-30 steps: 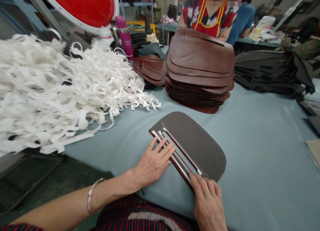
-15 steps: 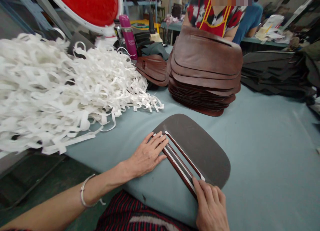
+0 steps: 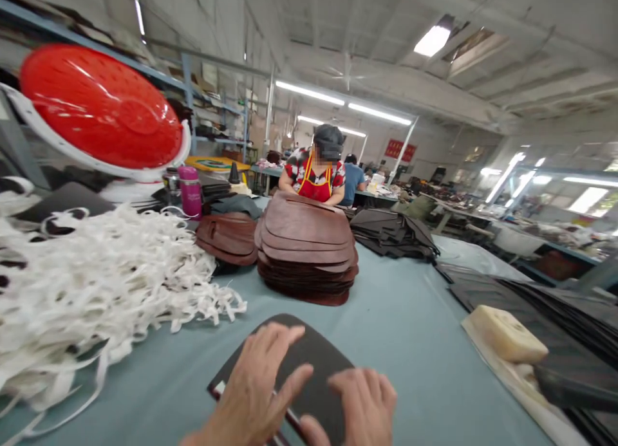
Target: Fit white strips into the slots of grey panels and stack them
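A dark grey-brown leather panel [image 3: 324, 351] with a rounded far edge lies on the blue-green table cover, its slot partly hidden by my hands. A short bit of white tape [image 3: 220, 389] shows at its left corner. My left hand [image 3: 258, 378] is over the panel's left part, fingers stretched and thumb apart. Over its right edge is my right hand [image 3: 364, 401], fingers bent and thumb spread away from them; nothing shows in its grasp. Whether either palm touches the panel is unclear.
A brown leather stack [image 3: 306, 224] stands beyond the panel. White tape strips [image 3: 130, 291] heap on the left, near a purple bottle [image 3: 190, 192] and red fan-like disc [image 3: 99, 108]. At right lie a cream block [image 3: 506, 333] and dark sheets [image 3: 545, 304]. A co-worker [image 3: 316, 176] stands behind the stack.
The view has tilted up and swung right, showing the ceiling and right side. My left hand has left the slot's tape strip and moved over the panel; my right hand has opened off the slot's near end.
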`<state>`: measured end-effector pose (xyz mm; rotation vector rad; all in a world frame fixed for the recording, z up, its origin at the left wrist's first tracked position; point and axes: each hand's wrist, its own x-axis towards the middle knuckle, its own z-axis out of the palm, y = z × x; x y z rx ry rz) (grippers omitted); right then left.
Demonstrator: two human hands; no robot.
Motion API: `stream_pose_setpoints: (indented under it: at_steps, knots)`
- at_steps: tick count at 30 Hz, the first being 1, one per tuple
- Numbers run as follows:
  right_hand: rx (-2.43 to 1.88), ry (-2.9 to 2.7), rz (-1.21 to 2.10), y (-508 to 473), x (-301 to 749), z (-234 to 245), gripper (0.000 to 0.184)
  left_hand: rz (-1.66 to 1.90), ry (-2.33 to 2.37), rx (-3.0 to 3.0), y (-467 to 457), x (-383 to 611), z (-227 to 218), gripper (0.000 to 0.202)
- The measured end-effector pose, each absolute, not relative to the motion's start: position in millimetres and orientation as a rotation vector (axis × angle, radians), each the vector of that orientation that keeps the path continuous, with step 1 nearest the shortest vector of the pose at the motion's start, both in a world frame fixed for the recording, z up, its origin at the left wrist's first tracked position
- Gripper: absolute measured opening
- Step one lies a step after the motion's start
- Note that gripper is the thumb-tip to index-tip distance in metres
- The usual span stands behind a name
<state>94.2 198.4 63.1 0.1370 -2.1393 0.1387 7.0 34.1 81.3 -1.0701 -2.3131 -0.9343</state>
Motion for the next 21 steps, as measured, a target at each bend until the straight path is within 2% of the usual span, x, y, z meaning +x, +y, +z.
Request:
stream_pose_setpoints:
  at_steps: [3, 6, 9, 11, 12, 14, 15, 16, 18, 19, 21]
  knots:
    - [0.105, -1.973, 0.182, 193.7, 90.4, 134.1, 0.057, -1.058, -1.958, -0.831, 55.1, 7.1, 128.2, 0.06]
    - [0.142, -1.854, 0.163, 197.9, 81.8, 161.4, 0.057, -0.978, -1.662, -0.818, 69.2, 4.3, 143.2, 0.071]
    - [0.106, -1.841, 0.27, 209.8, 65.9, 152.7, 0.047, -1.055, -1.65, -0.834, 82.5, -4.5, 137.7, 0.058]
    - [-0.054, -1.922, 0.681, 218.8, 53.4, 140.2, 0.033, -1.43, -1.87, -0.814, 94.1, -12.6, 131.5, 0.031]
    - [-0.144, -1.981, 0.936, 223.2, 47.4, 133.9, 0.036, -1.657, -2.019, -0.797, 100.7, -16.9, 128.3, 0.023]
    - [-0.267, -2.025, 1.515, 231.3, 37.7, 122.2, 0.048, -2.203, -2.262, -0.747, 113.8, -25.2, 121.1, 0.039]
    - [-0.284, -1.953, 1.825, 235.1, 34.4, 116.9, 0.049, -2.542, -2.288, -0.686, 119.8, -29.0, 116.7, 0.046]
    - [-0.284, -1.797, 2.123, 238.4, 32.2, 112.0, 0.048, -2.912, -2.214, -0.573, 124.9, -32.3, 111.9, 0.048]
    - [-0.31, -1.269, 2.642, 243.9, 31.1, 103.8, 0.047, -3.638, -1.757, -0.155, 132.2, -36.7, 102.3, 0.046]
    - [-0.335, -0.996, 2.811, 246.1, 31.7, 100.8, 0.048, -3.873, -1.473, 0.097, 134.6, -37.8, 98.2, 0.044]
    - [-0.39, -0.679, 2.948, 249.4, 33.5, 97.0, 0.049, -4.01, -1.188, 0.404, 137.8, -38.3, 92.8, 0.043]
